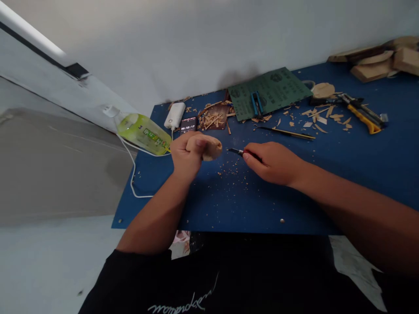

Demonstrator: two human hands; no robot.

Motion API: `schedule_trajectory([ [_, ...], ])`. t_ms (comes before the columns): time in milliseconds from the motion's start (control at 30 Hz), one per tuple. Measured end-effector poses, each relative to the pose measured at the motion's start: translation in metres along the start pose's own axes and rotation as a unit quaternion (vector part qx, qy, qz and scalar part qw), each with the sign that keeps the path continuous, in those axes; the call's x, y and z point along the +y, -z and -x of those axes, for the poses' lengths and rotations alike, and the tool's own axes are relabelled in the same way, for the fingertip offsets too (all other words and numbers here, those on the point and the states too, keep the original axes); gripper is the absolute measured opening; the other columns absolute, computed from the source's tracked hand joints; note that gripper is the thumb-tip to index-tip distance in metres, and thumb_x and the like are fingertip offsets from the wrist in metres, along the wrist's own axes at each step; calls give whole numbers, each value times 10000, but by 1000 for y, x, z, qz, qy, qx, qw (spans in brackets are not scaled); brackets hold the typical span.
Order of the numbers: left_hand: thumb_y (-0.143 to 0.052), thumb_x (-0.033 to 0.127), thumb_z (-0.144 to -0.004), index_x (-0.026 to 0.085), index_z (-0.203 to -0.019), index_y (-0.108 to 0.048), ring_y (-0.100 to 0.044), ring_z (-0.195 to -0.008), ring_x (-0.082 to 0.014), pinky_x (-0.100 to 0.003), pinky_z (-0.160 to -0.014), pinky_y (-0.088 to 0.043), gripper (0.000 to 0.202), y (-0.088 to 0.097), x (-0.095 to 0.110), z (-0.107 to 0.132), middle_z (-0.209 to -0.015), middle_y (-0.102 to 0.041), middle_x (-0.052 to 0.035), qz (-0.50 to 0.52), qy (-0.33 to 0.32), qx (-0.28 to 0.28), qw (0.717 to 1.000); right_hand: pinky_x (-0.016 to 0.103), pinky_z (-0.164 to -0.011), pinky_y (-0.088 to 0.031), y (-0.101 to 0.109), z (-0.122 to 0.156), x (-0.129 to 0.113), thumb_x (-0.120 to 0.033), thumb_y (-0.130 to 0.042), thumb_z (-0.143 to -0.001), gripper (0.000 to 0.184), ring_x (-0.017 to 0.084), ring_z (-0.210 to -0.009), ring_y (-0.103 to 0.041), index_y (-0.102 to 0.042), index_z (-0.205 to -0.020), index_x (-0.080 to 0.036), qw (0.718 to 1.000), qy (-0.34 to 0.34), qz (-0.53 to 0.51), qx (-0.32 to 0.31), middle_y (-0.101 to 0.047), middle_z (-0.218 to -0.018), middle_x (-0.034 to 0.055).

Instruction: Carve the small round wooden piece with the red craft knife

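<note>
Mid-frame, the left hand (186, 155) grips one wooden piece (213, 149); the right hand (275, 163) clasps one small knife (235, 151).

Wears a black shirt (255, 274), plain and matte apart from the print. Has a short left sleeve (137, 259), hemmed near the elbow. Carries white lettering (191, 308) across the front, thin and slanted like handwriting, with one long stroke; hard to read. Shows a bare left forearm (160, 209), bare right forearm (353, 196), bare left grip (186, 157) and bare right grip (275, 163).
</note>
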State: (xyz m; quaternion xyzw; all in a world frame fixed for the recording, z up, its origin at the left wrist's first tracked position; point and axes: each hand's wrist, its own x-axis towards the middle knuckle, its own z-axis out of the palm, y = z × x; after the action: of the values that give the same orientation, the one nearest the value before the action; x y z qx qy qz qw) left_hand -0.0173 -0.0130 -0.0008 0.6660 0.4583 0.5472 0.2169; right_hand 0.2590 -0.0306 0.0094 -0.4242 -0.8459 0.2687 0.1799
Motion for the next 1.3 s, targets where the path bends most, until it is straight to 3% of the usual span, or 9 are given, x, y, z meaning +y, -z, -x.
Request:
schedule_trajectory([
  [133, -733, 632, -1014, 237, -898, -875, -690, -681, -149, -297, -657, -531, 435, -1, 15, 9, -785, -798, -44, -97, -71, -30, 992, 361, -666, -271, -4, 1, -3, -489, -415, -1127, 401, 226, -766, -613, -692, -1075, -204, 997, -34, 65, 13, -776, -961, 110],
  [367, -786, 565, -998, 236, -879, -868, -602, -635, -142, -297, -598, -414, 360, -11, 16, 6, -701, -743, -18, -165, -8, -7, 986, 360, -671, -271, -7, 2, -4, -498, -424, -1125, 402, 226, -751, -607, -687, -1089, -196, 997, -35, 59, 18, -773, -959, 121],
  [467, -779, 587, -998, 238, -857, -875, -558, -616, -137, -294, -583, -400, 388, -8, 15, 2, -671, -705, -19, -135, 10, 28, 990, 352, -689, -305, -6, 2, -1, -480, -463, -1122, 362, 215, -764, -604, -682, -1028, -208, 999, -29, -7, 29, -739, -876, 78],
  [600, -694, 751, -986, 212, -824, -833, -599, -622, -137, -277, -566, -447, 579, -8, 9, -1, -720, -723, -43, -15, 96, 4, 995, 334, -702, -361, -8, 1, -2, -481, -498, -1122, 380, 187, -750, -600, -712, -975, -204, 990, -21, -138, 32, -691, -800, 29],
  [733, -747, 844, -877, 217, -787, -751, -648, -615, -146, -284, -584, -536, 634, -14, 1, -5, -714, -701, -24, 184, 188, 17, 965, 306, -629, -399, -10, 1, -4, -510, -504, -1121, 409, 151, -620, -547, -736, -1004, -194, 947, -55, -317, -17, -600, -685, -27],
  [867, -834, 868, -762, 226, -737, -669, -631, -597, -131, -279, -577, -558, 663, -17, 0, -9, -702, -676, -3, 239, 232, 22, 943, 285, -547, -382, -11, 2, -5, -515, -520, -1124, 398, 126, -551, -499, -735, -1042, -191, 911, -78, -402, -51, -568, -672, -47],
  [967, -826, 916, -717, 230, -701, -613, -587, -554, -120, -275, -531, -525, 718, -16, 3, -9, -665, -635, 6, 235, 207, 18, 950, 282, -555, -377, -10, 5, -7, -556, -565, -1108, 412, 120, -554, -482, -734, -1039, -186, 912, -54, -406, -40, -548, -663, -54],
  [1133, -760, 999, -691, 236, -652, -570, -576, -491, -138, -295, -449, -456, 787, -13, 11, -4, -622, -601, 0, 274, 119, -54, 953, 285, -602, -366, -8, 13, -15, -617, -637, -1069, 437, 123, -633, -465, -703, -992, -193, 935, 1, -355, -11, -544, -720, -40],
  [1300, -725, 1060, -624, 239, -628, -632, -594, -528, -154, -312, -492, -476, 826, -12, 12, -3, -610, -611, -12, 236, 93, -46, 966, 294, -631, -389, -7, 18, -19, -570, -621, -1081, 389, 134, -678, -471, -686, -982, -199, 948, 32, -317, 7, -587, -782, -16],
])
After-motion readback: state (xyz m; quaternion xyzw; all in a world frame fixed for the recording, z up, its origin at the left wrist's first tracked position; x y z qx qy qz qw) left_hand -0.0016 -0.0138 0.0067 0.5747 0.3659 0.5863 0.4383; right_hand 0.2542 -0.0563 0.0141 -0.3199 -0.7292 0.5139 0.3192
